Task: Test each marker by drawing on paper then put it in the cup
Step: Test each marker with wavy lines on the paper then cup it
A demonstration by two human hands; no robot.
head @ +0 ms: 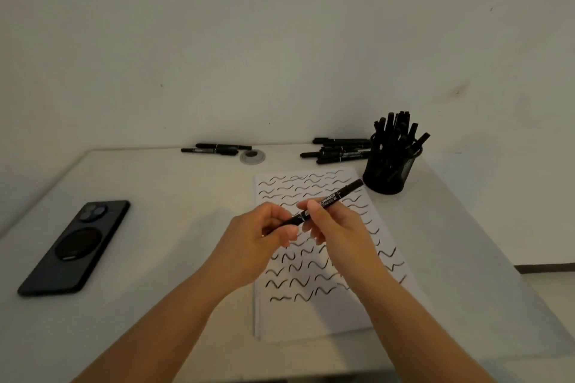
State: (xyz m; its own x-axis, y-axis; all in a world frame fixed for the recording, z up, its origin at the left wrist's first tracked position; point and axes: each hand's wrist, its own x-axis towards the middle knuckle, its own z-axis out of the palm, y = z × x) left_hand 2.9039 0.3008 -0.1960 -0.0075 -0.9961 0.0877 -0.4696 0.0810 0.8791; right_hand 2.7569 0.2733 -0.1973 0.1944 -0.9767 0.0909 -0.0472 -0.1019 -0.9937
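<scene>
Surface: white table [155, 258] against a pale wall [280, 40].
Grip: left hand [264, 233] and right hand [336, 224] both pinch one black marker [329, 199] above the paper [311, 317].

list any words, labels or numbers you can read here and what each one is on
"MARKER": white print on the barrel of the black marker held by the left hand and right hand; the print before it is blurred.
Labels on the loose markers near the cup: too small to read.
Phone: no readable text.

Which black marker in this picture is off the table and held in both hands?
The black marker above the squiggle-covered white paper, gripped by the left hand and right hand; the others lie on the table or stand in the cup.
</scene>
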